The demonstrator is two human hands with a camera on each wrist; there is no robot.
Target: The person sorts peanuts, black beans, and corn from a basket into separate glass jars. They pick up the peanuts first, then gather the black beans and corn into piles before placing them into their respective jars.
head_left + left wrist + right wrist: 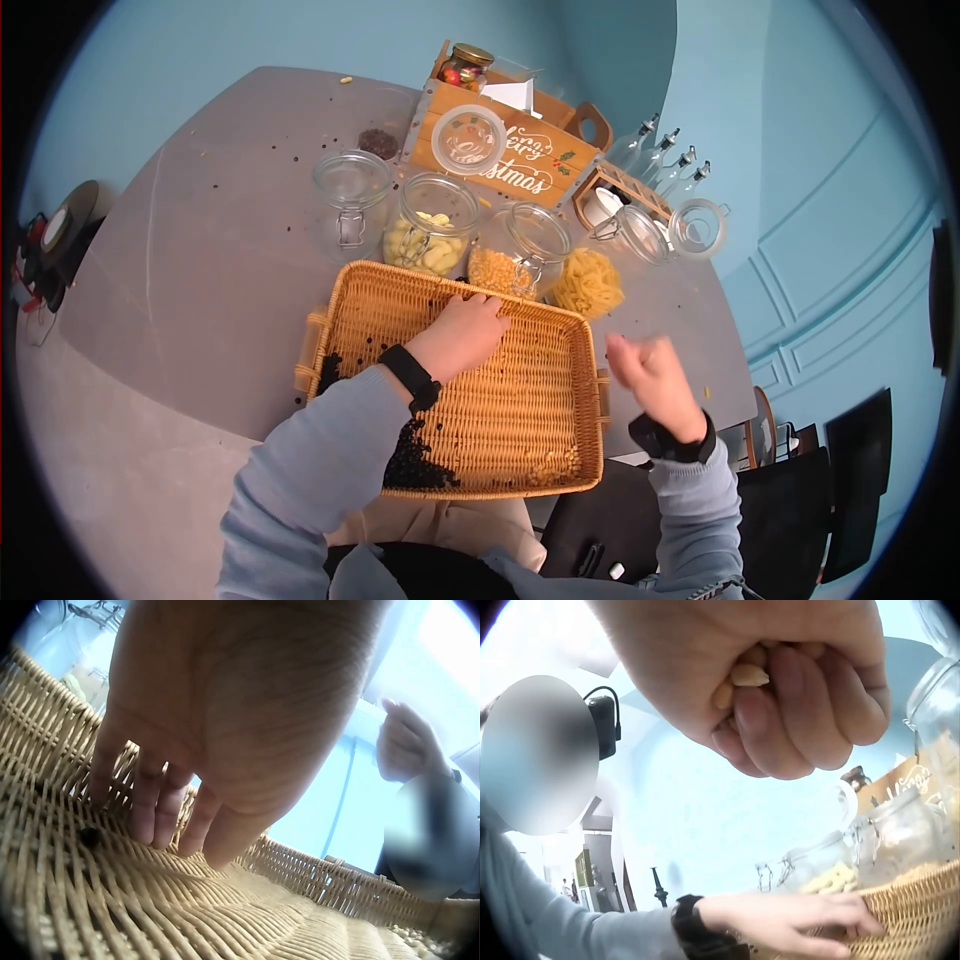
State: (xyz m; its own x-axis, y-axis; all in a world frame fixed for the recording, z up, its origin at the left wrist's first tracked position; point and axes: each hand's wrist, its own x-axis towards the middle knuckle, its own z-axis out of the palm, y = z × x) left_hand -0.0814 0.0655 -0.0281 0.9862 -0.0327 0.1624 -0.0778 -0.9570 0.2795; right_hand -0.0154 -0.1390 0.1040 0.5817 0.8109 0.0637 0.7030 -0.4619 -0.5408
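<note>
A rectangular wicker basket point(500, 400) lies in front of the person, with black beans point(415, 465) along its left and near sides and corn kernels point(555, 468) in the near right corner. Inside it, my left hand point(462, 332) reaches toward the far wall, fingers extended down to the woven floor; a single black bean point(91, 837) lies beside the fingertips. My right hand point(655, 378) is raised off the basket's right side. Its fingers curl round several corn kernels point(748, 676), visible within the fist in the right wrist view.
Behind the basket stand an upright glass jar point(352, 195), a jar of pale yellow pieces point(428, 245), a jar of corn kernels point(500, 272) and yellow pasta point(588, 283). A wooden Christmas crate point(500, 150) and glass bottles point(655, 155) stand farther back.
</note>
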